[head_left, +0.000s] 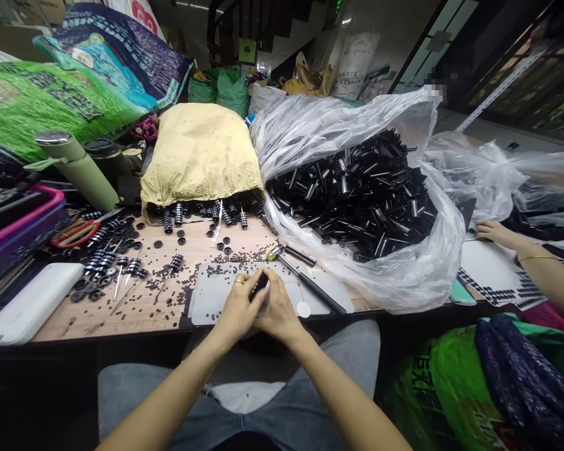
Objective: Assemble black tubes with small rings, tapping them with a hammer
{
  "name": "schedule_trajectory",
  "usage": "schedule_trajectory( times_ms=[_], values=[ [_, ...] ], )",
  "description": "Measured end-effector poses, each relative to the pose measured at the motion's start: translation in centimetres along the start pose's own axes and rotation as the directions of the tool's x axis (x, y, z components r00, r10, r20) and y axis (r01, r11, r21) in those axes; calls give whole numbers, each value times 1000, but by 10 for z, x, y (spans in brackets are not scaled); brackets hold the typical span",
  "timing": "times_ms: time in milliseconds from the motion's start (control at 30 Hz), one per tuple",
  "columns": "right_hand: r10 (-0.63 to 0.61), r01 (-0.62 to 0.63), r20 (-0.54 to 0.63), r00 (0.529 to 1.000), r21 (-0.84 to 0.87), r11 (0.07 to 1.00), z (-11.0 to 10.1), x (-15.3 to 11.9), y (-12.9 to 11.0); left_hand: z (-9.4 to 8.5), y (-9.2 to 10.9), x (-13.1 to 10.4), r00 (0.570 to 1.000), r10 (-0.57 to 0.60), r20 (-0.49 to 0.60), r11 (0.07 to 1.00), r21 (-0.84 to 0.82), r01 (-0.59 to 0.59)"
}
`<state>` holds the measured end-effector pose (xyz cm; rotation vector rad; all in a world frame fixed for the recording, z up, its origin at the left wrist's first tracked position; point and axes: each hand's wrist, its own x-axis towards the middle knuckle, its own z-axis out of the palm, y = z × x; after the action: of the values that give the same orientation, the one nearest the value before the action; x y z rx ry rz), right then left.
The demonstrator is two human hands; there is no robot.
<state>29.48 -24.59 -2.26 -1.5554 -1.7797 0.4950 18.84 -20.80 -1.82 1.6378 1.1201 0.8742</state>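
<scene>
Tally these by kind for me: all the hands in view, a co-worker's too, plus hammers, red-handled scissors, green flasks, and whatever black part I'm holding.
Hands: 3 (your left hand, your right hand, a co-worker's hand)
Hammer: 1
Red-handled scissors: 1
Green flask: 1
Held black part: 1
Total: 7

The wood-grain desk carries a white oblong case, a grey mat, scattered black rings, a yellow sack and a clear bag of black parts.
</scene>
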Motion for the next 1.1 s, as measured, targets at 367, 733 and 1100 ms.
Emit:
schedule_trajectory(
  times_ms=[367,733,1100],
  values=[
    [415,-389,-108,904,-611,689,-73,5,43,-25,-28,1,867,390,310,460,750,-475],
    [453,-390,72,889,-398,830,-72,-49,-3,-5,-26,-8,897,330,295,405,814,-417],
    [100,-89,57,993,-164,982,-46,-46,-57,12,-33,-7,864,328,383,471,726,-501]
  ],
)
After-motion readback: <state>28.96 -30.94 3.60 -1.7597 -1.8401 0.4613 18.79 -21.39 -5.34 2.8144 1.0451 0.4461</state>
